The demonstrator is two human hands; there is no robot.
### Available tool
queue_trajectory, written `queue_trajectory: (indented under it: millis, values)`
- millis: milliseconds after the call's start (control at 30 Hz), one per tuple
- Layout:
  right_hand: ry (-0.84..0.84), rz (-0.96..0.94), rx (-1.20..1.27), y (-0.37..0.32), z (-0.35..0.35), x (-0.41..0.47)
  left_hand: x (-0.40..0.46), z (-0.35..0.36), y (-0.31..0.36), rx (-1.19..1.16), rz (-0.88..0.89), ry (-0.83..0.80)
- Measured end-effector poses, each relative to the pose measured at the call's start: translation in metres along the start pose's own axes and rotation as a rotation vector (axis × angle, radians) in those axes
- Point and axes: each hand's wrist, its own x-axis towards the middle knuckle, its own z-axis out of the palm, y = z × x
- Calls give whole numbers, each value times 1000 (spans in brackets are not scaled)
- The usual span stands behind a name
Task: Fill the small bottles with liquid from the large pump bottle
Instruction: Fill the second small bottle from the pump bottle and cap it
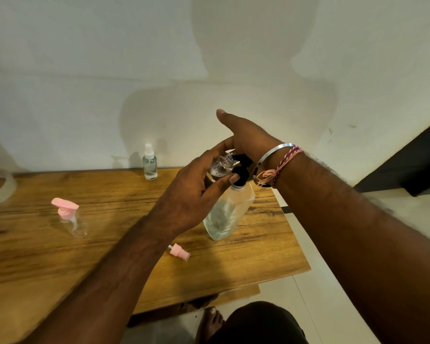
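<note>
Pump bottle (pixel 227 214), clear with a black pump head, stands tilted near the right edge of the wooden worktop (pixel 35 256), a loose pink spray cap (pixel 179 252) lying in front of it. Left hand (pixel 194 192) grips a small uncapped bottle (pixel 221 166) at the spout, while right hand (pixel 243 135) presses on the pump head, thumb outstretched. Farther left stands a pink-pump bottle (pixel 71 218); a white-capped spray bottle (pixel 150 162) stands by the wall.

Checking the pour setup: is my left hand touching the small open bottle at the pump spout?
Touching. The head view shows the left hand pinching the small clear bottle.
</note>
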Motion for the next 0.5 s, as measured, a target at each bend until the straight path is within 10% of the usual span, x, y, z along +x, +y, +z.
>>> queue_trajectory:
  millis: [500]
  values:
    - [53,-41,-31,17,5,18,0,3,-6,-47,4,1]
